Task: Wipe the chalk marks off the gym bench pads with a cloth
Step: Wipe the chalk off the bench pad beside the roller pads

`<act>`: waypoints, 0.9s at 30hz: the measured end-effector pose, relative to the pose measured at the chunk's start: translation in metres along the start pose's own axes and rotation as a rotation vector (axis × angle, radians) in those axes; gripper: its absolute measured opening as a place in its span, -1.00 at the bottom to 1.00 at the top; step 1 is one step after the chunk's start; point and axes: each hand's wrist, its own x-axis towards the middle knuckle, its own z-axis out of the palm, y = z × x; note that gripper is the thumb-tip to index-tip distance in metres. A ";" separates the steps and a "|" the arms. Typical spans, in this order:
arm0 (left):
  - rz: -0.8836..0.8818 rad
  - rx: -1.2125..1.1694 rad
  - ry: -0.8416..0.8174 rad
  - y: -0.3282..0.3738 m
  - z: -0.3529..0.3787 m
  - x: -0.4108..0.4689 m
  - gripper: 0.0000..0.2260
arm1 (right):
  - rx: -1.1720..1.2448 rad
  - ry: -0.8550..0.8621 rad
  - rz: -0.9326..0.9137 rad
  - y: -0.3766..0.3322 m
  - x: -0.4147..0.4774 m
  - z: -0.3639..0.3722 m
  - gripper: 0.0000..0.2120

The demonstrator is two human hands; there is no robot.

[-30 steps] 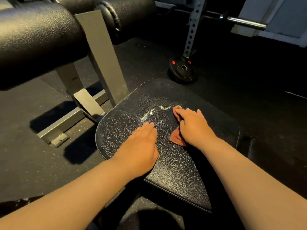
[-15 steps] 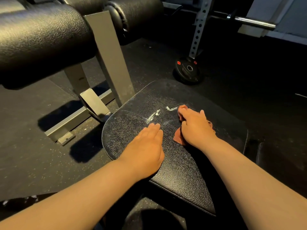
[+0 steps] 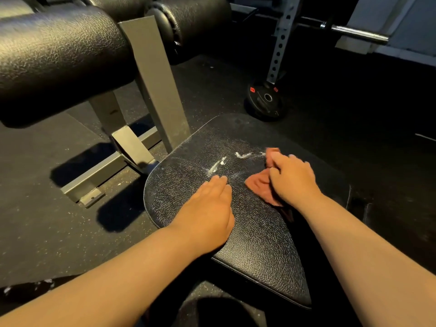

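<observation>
By the right hand (image 3: 292,180), centre-right of the frame, a reddish cloth (image 3: 258,185) is being gripped under curled fingers and pressed onto the bench pad (image 3: 259,244). The left hand (image 3: 207,208) is being laid flat, fingers straight, just below the chalk marks (image 3: 217,166). The upper left is being crowded by roller pads (image 3: 59,57) and a grey upright (image 3: 153,79); a weight plate (image 3: 265,100) is lying beyond.

Dim overall, the light seemingly coming from above and the right: hard black shadows lie on the floor (image 3: 47,232) left of the fingers (image 3: 279,159). Sheen glints off the roller pad (image 3: 59,55) and the worktop (image 3: 259,244) grain. The fingers smear with motion blur, and beyond them detail sinks into black. Lines bow at the frame edges.
</observation>
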 end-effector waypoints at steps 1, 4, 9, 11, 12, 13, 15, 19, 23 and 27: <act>0.000 0.003 -0.001 0.000 0.000 0.000 -0.46 | 0.022 0.042 0.069 0.003 -0.001 0.000 -0.83; 0.006 0.023 -0.010 0.000 0.001 0.000 -0.45 | 0.132 0.046 -0.042 -0.008 -0.007 0.013 -0.82; -0.009 0.036 -0.013 0.000 0.003 0.004 -0.45 | 0.162 -0.172 -0.290 -0.007 -0.015 0.020 -0.84; -0.018 0.053 -0.022 0.002 0.002 0.005 -0.44 | 0.126 -0.092 -0.151 0.007 -0.017 0.017 -0.85; -0.023 0.062 -0.025 0.003 0.002 0.005 -0.43 | 0.117 -0.012 -0.083 0.012 -0.021 0.016 -0.87; -0.027 0.067 -0.028 0.004 0.002 0.005 -0.43 | 0.118 0.049 -0.050 0.012 -0.026 0.016 -0.88; -0.030 0.074 -0.030 0.005 0.003 0.005 -0.43 | 0.156 0.029 -0.126 0.001 -0.040 0.015 -0.89; -0.034 0.078 -0.036 0.007 0.002 0.005 -0.43 | 0.107 -0.242 -0.328 -0.001 -0.051 0.011 -0.56; -0.035 0.085 -0.038 0.010 0.001 0.004 -0.44 | 0.012 -0.016 0.072 0.040 -0.039 -0.003 -0.88; -0.029 0.078 -0.003 0.010 0.002 0.003 -0.47 | 0.145 0.136 0.045 0.025 -0.050 0.003 -0.76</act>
